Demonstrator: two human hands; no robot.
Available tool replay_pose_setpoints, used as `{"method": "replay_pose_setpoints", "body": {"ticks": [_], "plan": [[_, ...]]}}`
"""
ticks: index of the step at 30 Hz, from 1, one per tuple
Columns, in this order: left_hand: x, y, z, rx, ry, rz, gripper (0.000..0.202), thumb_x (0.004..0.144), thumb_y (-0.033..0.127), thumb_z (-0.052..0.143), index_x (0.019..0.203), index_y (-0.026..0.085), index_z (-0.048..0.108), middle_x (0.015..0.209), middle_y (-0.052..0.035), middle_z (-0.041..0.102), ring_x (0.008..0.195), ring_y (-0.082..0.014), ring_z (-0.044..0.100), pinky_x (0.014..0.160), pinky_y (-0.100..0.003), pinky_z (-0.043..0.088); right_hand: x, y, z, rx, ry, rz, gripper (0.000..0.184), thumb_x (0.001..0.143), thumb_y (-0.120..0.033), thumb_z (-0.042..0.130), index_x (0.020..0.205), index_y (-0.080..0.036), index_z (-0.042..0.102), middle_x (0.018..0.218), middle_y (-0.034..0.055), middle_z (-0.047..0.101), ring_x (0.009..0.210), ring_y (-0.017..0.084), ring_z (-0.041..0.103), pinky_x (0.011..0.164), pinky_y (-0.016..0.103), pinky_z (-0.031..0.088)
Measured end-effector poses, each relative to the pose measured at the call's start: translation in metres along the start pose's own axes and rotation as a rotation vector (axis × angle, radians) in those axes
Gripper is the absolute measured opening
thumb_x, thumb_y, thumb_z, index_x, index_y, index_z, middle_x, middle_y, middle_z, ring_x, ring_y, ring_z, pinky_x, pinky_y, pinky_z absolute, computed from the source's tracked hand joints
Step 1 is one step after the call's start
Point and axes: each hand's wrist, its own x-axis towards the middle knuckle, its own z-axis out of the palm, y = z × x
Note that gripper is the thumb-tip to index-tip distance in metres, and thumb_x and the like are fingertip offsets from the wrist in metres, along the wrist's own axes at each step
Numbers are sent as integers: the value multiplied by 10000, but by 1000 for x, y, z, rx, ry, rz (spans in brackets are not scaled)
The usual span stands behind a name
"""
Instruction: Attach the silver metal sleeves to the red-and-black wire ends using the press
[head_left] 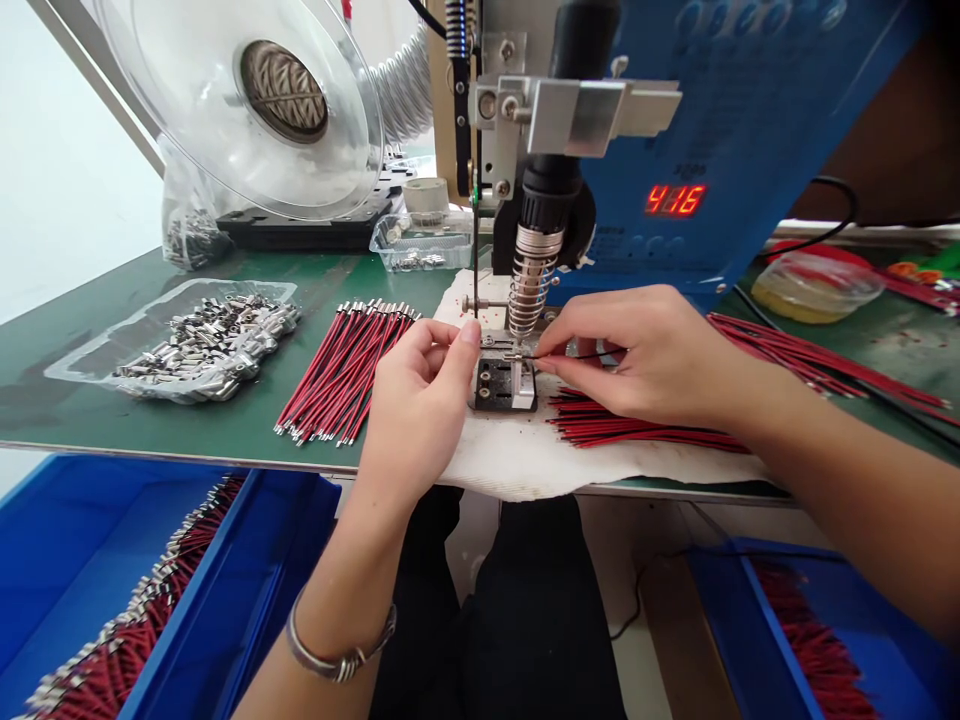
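1. Clock centred on the small metal stand [523, 388], 12 away from the worker. Thin dark wire [586, 357] at 2 to 3 o'clock, its end reaching the stand beside a little metal piece [514, 356], under the iron [534, 270].
2. Right hand [637, 355], 3 o'clock: thumb and forefinger pinching the wire near its end.
3. Left hand [420, 405], 8 o'clock: thumb and forefinger drawn close beside the stand; from here I can't tell what, if anything, they pinch.
4. My guess at handling: wire feather-light, bendy, best gripped just behind its end. Metal piece light, hard, probably slick; take it by the sides, clear of the likely hot iron.
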Motion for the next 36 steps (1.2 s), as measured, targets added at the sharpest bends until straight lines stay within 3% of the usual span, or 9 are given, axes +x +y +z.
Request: {"method": "replay_pose_setpoints", "body": {"ticks": [3,7,10,13,16,19,22,25,36], "plan": [[-2,0,-1,40,56,0,305,953,428,632,765,193,585,502,64,369,422,-81,267,418,-256,171,0,-2,-1,-26,78,-22,84,906,-177,636,840,-188,686,752,10,651,644,134,572,601,285,433],[-18,8,-2,120,79,114,346,1026,400,513,785,191,646,574,11,556,524,-113,469,501,-248,357,-2,-12,-3,-38,201,-55,133,909,-205,646,777,-193,643,607,-45,483,549,105,451,559,275,373],[-37,15,4,179,-34,187,199,998,303,580,889,205,715,804,-14,703,699,-132,593,625,-247,453,-4,-20,-3,66,186,-17,152,930,-232,641,785,-195,615,582,-61,490,500,81,401,511,251,351],[-52,17,15,179,-163,236,154,973,257,616,864,214,716,812,4,681,671,-123,546,601,-252,435,-7,-26,-1,179,131,28,137,946,-263,635,824,-207,606,593,-65,518,479,72,402,469,232,335],[-59,15,23,135,-174,195,292,1001,291,568,743,203,673,680,15,611,600,-123,481,546,-269,387,-8,-30,0,213,106,54,137,958,-283,634,843,-214,608,589,-67,530,473,73,424,461,225,341],[-59,15,21,107,-127,169,240,992,318,583,815,216,708,701,15,632,602,-133,492,544,-274,386,-7,-29,-1,211,97,16,119,980,-308,615,921,-210,648,611,-57,569,507,81,488,493,218,372],[-51,21,6,146,-65,181,194,978,287,587,832,218,694,734,9,642,652,-146,530,595,-272,407,-6,-22,-5,169,44,-33,148,1005,-317,574,1023,-208,673,655,-43,610,550,93,526,549,227,395],[-35,26,-17,236,22,167,272,983,260,531,726,208,600,662,6,569,642,-154,512,609,-278,388,-6,-10,-9,75,-86,-86,184,1007,-287,548,926,-198,687,739,-2,677,622,113,560,619,254,405],[25,9,-83,1001,172,203,285,866,409,696,627,256,672,534,-24,544,589,-219,479,616,-333,288,-5,6,-21,-115,-432,59,173,902,-305,597,851,-221,739,690,-3,671,602,134,534,589,280,319]]}}
